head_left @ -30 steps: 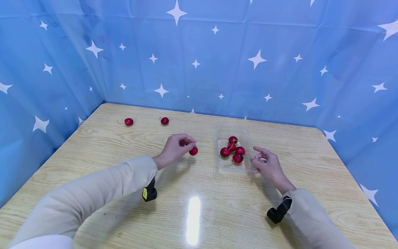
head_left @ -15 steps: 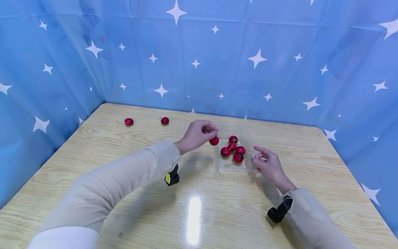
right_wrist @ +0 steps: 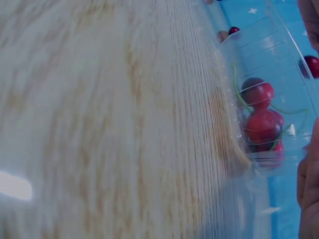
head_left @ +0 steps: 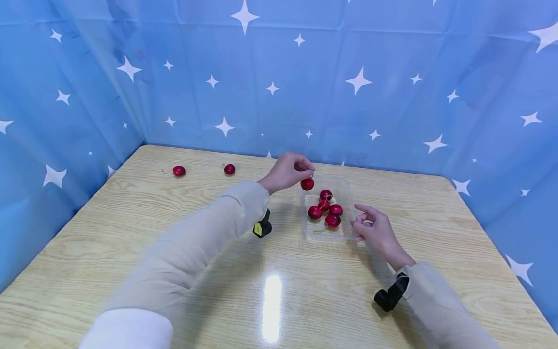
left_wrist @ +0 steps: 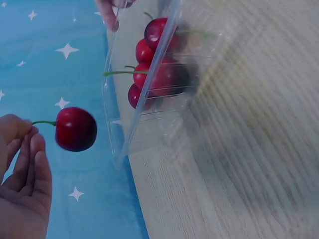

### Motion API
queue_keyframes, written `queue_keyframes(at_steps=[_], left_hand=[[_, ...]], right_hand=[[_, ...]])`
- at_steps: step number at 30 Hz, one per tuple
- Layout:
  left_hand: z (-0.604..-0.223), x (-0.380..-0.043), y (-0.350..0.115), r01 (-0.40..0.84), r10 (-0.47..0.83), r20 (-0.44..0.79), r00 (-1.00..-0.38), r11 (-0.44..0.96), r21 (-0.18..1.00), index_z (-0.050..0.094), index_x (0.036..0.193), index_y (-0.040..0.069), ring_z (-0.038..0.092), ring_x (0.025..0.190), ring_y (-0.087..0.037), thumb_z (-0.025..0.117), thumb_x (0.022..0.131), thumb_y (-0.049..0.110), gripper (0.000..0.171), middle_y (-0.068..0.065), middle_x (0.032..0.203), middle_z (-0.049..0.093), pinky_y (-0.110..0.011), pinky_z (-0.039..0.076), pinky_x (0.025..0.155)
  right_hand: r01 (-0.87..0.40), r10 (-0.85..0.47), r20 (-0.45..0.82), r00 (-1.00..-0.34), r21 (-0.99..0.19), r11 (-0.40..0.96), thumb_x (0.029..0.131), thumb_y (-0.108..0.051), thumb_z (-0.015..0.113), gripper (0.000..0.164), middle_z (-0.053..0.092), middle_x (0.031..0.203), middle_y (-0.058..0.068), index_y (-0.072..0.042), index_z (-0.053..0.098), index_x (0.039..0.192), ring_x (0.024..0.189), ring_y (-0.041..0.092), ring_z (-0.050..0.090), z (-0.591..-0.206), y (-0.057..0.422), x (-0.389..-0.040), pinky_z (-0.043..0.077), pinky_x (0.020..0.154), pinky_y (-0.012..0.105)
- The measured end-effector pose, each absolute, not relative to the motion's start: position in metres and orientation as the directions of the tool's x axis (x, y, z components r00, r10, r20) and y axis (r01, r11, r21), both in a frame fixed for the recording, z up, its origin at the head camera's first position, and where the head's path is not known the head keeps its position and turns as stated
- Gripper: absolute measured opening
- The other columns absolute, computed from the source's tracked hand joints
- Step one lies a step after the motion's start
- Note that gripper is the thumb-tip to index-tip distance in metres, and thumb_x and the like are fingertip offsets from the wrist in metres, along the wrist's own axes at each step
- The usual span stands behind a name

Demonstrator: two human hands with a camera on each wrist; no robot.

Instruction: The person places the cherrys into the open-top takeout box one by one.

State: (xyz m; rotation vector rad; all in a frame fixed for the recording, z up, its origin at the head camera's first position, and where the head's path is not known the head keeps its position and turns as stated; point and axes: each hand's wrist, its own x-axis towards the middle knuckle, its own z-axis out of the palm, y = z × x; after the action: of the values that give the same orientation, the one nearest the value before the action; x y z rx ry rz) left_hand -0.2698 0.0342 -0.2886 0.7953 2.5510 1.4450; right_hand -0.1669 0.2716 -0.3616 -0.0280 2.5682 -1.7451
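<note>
In the head view, my left hand (head_left: 289,171) holds a red cherry (head_left: 307,184) up over the far left corner of a clear plastic box (head_left: 308,233). The left wrist view shows thumb and fingers pinching the green stem (left_wrist: 44,122), with the cherry (left_wrist: 76,129) hanging free of the fingers. Several cherries (head_left: 333,221) lie together inside the box, some with stems. My right hand (head_left: 378,234) grips the box's right edge with its thumb and curled fingers, the index finger reaching forward. Part of that hand (right_wrist: 310,184) shows beside the box in the right wrist view.
Two more cherries lie on the wooden table (head_left: 218,295) toward the back left: one with a stem (head_left: 178,171), another (head_left: 229,169) nearer the middle. A blue curtain with white stars (head_left: 305,68) hangs along the back and sides.
My left hand has carried the cherry by its stem rightward and away from me, from beside the box to over its far left corner. The right hand and box have stayed put.
</note>
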Motion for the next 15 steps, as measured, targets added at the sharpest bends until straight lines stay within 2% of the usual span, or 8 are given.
queue_keyframes(at_steps=[7,15], left_hand=[[-0.293,-0.277,0.045,0.376,0.524,0.121,-0.843,0.413,0.830,0.067,0.093,0.005,0.057,0.077,-0.014,0.059,0.085,0.011,0.013,-0.004,0.086,0.063,-0.022,0.045,0.069],[-0.299,-0.286,0.053,0.354,0.560,0.041,-0.827,0.462,0.813,0.066,0.096,0.004,0.055,0.086,-0.014,0.058,0.086,0.011,0.015,-0.004,0.094,0.062,-0.023,0.044,0.073]], right_hand=[[0.008,-0.033,-0.022,-0.999,-0.928,0.373,0.084,0.000,0.051,0.053,0.047,0.080,0.007,0.005,0.032,0.133,0.056,0.009,0.055,-0.362,0.272,-0.168,0.050,0.052,0.026],[0.011,-0.031,-0.024,-0.999,-0.926,0.376,0.084,0.000,0.051,0.053,0.047,0.080,0.007,0.004,0.032,0.133,0.056,0.010,0.055,-0.361,0.272,-0.167,0.050,0.052,0.026]])
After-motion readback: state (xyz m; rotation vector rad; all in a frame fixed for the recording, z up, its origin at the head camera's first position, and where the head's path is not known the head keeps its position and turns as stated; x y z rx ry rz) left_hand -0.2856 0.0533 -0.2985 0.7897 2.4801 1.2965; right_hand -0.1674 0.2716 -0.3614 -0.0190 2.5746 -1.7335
